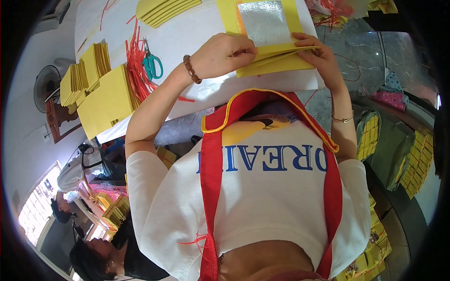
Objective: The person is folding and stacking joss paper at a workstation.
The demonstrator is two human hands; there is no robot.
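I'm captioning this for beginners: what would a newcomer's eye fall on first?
Probably the red apron straps over the white shirt, mid-picture. Above them, at the table edge, the right hand holds folded yellow paper, the left hand at its other end. Left of these, teal-handled scissors lie beside red strands.

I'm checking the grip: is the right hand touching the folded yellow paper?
Touching. In the head view, the right hand holds the folded yellow paper at its right end, fingers against it.
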